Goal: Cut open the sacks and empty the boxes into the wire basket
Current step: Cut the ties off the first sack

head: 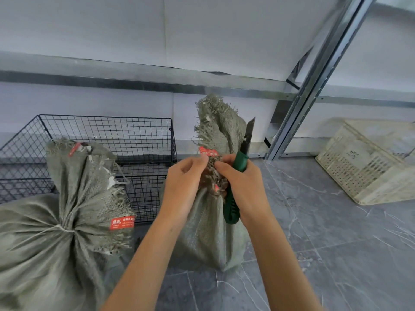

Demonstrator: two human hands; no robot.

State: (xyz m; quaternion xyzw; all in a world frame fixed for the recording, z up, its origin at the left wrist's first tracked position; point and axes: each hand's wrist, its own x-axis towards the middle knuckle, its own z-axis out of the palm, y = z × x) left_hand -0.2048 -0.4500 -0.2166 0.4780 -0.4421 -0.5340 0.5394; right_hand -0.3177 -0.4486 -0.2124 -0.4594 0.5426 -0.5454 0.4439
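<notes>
So the sack [208, 232] being worked on is standing upright on the floor [325, 243], pretty much dead centre, just right of the wire basket [107, 129]. It's grey-green woven stuff, bunched tight at the neck, with a frayed, ragged top flopping up above the tie and a little red tag [207, 151] stuck right at the neck. The weave looks rough and fuzzy along the cut edge.

Both hands are on that neck. The left hand [184, 182] has its fingers curled in, pinching the gathered bit. The right hand [242, 182] is wrapped around a green-handled utility knife [239, 161], blade [249, 131] extended and pointing up alongside the frayed top, and its fingertips are also touching the knot area. Can't really make out the tie itself, it's a blurry mess between the fingers.

A second sack [45, 243], same material, sits at lower left in front of the basket, tied with whitish string, with a red label [122, 223] printed with white text. The basket is black wire mesh, up against the wall.

A cream plastic crate [368, 167] sits tilted well off to the right, past a metal shelf upright [314, 86].
</notes>
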